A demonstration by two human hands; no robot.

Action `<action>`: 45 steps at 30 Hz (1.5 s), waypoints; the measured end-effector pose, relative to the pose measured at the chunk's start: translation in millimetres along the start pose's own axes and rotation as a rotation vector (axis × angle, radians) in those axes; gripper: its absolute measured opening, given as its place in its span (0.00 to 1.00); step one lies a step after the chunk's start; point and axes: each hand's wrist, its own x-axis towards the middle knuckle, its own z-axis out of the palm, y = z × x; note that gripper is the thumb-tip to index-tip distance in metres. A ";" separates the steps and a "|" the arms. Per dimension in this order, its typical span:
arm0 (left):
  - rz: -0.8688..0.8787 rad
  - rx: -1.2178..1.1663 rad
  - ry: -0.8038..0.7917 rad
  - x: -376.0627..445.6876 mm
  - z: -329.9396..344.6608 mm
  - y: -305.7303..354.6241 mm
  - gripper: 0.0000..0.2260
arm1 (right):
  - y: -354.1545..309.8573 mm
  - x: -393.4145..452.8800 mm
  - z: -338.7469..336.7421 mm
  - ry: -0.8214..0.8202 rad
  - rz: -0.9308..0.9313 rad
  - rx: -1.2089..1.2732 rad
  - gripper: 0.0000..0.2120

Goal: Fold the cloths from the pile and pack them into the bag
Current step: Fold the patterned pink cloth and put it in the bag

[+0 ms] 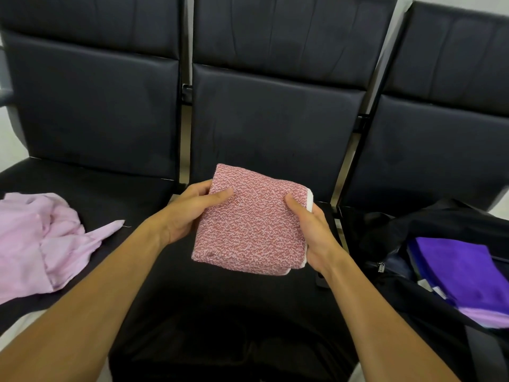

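Note:
A folded pink-and-white speckled cloth (252, 224) is held in the air above the middle seat. My left hand (190, 210) grips its left edge, thumb on top. My right hand (314, 230) grips its right edge, where a white border shows. A crumpled pale pink cloth (46, 241) lies on the left seat. On the right seat stands an open black bag (440, 224) with a folded purple cloth (462, 268) and a lilac cloth (484, 317) inside it.
Three dark padded chairs stand in a row with narrow gaps between them; the middle seat (220, 299) lies under my arms. A light floor shows at the lower left corner.

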 end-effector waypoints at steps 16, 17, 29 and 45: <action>0.097 -0.040 0.175 -1.7 4.0 4.7 0.18 | -2.5 -2.0 3.5 0.016 -0.047 -0.032 0.13; 0.104 -0.024 0.193 -1.3 4.6 3.9 0.15 | -2.3 -1.9 4.3 0.024 -0.042 -0.036 0.13; -0.044 0.046 0.035 -3.2 13.9 0.0 0.34 | -5.5 -3.9 3.6 0.020 -0.044 -0.082 0.15; 0.147 0.085 0.151 -1.8 19.0 -5.8 0.43 | 7.3 0.1 -1.4 0.014 -0.281 -0.358 0.37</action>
